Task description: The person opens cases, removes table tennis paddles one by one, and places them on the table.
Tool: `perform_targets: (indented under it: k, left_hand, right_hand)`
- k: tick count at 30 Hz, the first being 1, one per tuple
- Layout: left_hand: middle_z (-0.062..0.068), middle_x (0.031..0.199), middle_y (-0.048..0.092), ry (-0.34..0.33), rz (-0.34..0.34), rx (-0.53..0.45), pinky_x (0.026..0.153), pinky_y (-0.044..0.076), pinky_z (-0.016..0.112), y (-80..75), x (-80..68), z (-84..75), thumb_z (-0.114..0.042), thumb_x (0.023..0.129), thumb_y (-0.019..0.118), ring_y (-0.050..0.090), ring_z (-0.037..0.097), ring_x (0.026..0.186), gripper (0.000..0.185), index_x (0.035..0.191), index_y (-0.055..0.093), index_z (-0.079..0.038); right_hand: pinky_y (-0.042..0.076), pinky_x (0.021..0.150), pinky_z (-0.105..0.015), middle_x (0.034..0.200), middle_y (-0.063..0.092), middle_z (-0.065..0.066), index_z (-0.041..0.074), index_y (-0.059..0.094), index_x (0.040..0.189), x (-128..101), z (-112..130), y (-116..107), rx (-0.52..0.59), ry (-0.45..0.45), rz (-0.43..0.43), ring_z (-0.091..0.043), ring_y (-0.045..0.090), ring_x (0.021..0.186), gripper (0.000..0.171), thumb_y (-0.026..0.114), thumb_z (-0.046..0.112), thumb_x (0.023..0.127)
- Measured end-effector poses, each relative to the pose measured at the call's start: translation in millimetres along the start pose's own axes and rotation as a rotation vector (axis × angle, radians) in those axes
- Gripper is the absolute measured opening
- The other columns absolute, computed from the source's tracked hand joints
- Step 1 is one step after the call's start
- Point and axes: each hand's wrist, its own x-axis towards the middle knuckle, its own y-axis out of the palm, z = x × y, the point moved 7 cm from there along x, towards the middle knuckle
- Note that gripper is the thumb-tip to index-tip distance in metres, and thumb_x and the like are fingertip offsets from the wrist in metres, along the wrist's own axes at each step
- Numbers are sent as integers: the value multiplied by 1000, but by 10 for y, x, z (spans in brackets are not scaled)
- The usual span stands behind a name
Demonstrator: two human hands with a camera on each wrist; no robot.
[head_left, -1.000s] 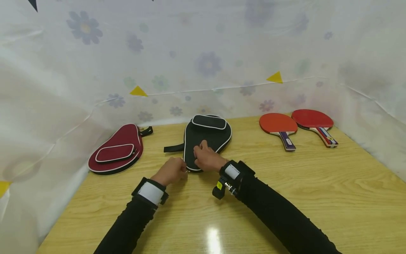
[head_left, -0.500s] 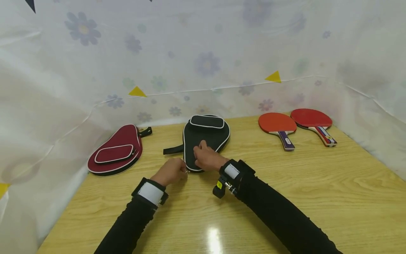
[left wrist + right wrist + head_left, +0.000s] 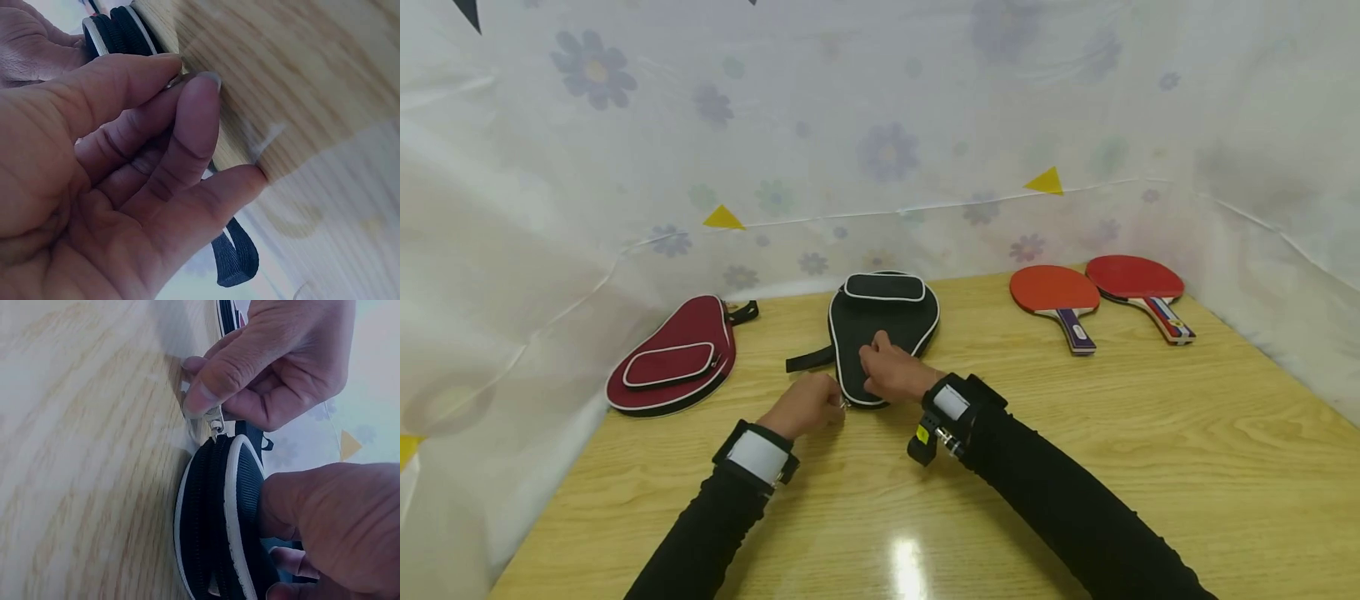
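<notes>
A black table tennis bat case (image 3: 880,321) with white piping lies on the table, narrow end toward me. At that end my left hand (image 3: 805,406) pinches the metal zipper pull (image 3: 215,419) between thumb and fingers. My right hand (image 3: 892,369) grips the face of the case near the narrow end with curled fingers; its thumb presses the fabric in the right wrist view, while some fingertips are hidden. The zip (image 3: 206,506) runs around the side of the case. A black wrist strap (image 3: 810,357) sticks out leftward.
A dark red bat case (image 3: 681,333) with a black loop lies to the left. Two bats, one orange-red (image 3: 1054,288) and one red (image 3: 1133,277), lie at the back right, handles toward me. White flowered sheeting (image 3: 887,150) rises behind the wooden table (image 3: 1075,442).
The black case has turned slightly, its wide end shifting left. The right hand has moved a touch to the right on it. The left hand stays at the zipper pull.
</notes>
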Motion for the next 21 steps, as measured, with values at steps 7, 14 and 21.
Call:
perform_targets:
  k: [7,14,21]
  left_hand:
    - [-6,55,43,-23,10,-8,51,30,21,16,25,5,1,83,76,40,9,52,29,60,60,-6]
    - [-6,55,45,-28,6,18,51,30,22,33,18,10,0,83,77,41,9,51,28,61,62,-5]
    - [-6,55,46,-18,3,12,51,31,22,32,36,10,1,83,77,42,9,52,28,61,62,-5]
  right_hand:
    - [41,80,-47,126,34,-21,5,49,104,-80,-88,-25,-13,150,-140,-36,35,103,15,59,15,99]
    - [37,99,-68,155,21,-31,9,35,155,-115,-215,10,22,308,-203,-52,23,139,64,55,40,103]
    - [34,103,-69,161,12,-31,18,26,161,-78,-331,22,15,313,-124,-50,12,148,65,47,44,106]
